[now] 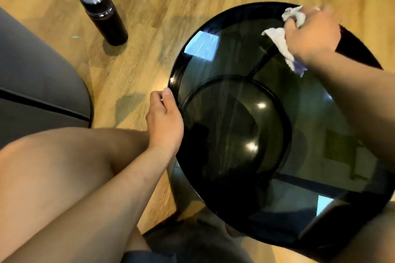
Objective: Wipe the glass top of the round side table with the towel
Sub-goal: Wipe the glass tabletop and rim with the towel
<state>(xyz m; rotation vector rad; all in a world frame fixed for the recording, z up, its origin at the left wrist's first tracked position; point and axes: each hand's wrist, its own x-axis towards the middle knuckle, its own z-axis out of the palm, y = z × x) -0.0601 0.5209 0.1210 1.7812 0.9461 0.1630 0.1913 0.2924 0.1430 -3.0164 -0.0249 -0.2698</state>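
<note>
The round side table (pixel 224 53) has a dark smoked-glass top with a black rim and fills the right half of the view. A crumpled white towel (pixel 277 40) lies against the glass at its far right edge. My right hand (pixel 310 32) grips the towel and presses it onto the glass; the hand is blurred. My left hand (pixel 164 117) holds the table's left rim, thumb on top of the edge and fingers curled beneath it.
A black metal flask (pixel 102 14) with a silver lid stands on the wooden floor to the far left. A grey sofa cushion (pixel 36 83) sits at the left edge. My bare legs lie below the table's near side.
</note>
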